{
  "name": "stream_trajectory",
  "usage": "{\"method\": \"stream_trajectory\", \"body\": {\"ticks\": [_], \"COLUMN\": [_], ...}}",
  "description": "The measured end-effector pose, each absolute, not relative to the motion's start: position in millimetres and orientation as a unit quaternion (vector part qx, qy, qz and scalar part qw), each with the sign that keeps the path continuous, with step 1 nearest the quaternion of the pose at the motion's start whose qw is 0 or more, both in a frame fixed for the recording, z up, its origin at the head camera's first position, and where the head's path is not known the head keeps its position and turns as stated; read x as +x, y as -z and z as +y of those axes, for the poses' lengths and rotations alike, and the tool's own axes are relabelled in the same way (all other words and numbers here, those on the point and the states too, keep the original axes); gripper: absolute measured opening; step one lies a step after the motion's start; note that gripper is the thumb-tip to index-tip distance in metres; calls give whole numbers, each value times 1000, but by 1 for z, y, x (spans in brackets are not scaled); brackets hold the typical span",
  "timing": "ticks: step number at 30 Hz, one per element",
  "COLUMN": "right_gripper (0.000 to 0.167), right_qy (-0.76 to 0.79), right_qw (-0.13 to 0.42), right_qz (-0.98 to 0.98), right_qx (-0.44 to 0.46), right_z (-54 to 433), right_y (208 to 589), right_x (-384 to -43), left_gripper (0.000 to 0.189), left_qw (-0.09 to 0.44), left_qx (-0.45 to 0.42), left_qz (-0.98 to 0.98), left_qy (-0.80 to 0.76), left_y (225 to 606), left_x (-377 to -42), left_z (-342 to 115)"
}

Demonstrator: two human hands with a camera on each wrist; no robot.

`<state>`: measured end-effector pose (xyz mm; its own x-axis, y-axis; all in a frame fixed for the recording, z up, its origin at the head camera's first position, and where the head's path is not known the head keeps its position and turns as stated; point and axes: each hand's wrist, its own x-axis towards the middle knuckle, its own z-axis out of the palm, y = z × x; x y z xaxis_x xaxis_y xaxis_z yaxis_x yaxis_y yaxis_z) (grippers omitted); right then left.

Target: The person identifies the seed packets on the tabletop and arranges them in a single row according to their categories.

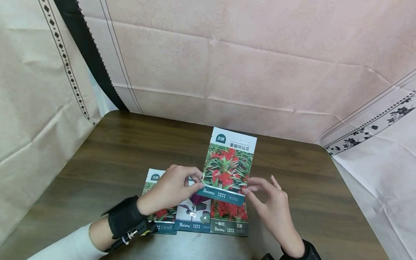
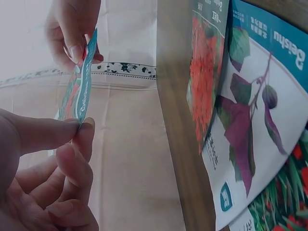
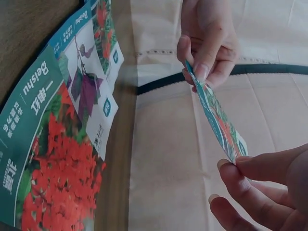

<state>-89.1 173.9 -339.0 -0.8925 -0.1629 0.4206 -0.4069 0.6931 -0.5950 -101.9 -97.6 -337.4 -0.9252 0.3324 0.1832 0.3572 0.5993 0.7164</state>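
Observation:
A seed packet (image 1: 227, 166) with red flowers, green leaves and a teal "Beishu" band is held up above the table, seen nearly edge-on in both wrist views. My left hand (image 1: 173, 187) pinches its lower left edge between thumb and finger. At the lower right edge, my right hand (image 1: 271, 202) pinches it the same way. Beneath lie three more packets side by side: a red-and-green one (image 1: 165, 227) partly hidden by my left hand, a purple-leaved one (image 2: 240, 125), and one with dense red blossoms (image 3: 62, 173). The held packet covers their upper parts in the head view.
The packets lie on a dark brown wooden table (image 1: 130, 144). Pale patterned cloth (image 1: 243, 72) hangs behind the table's far edge and along both sides. A black strip (image 1: 94, 61) runs down the cloth at the upper left. Both wrists wear black bands.

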Motion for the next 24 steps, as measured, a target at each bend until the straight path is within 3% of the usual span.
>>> {"method": "stream_trajectory", "body": {"ticks": [9, 15, 24], "right_gripper": [26, 25, 23], "right_qy": [-363, -360, -319], "right_qw": [162, 150, 124], "right_qz": [-911, -917, -937], "right_qx": [111, 87, 63], "right_z": [190, 197, 214], "right_y": [341, 341, 349], "right_x": [-88, -84, -81], "left_gripper": [59, 61, 57], "left_qw": [19, 5, -68], "left_qx": [-197, -224, -251], "left_qz": [-887, -888, -882], "left_qy": [417, 401, 392], "left_y": [340, 342, 351], "left_x": [-99, -99, -102], "left_z": [-80, -69, -51]}}
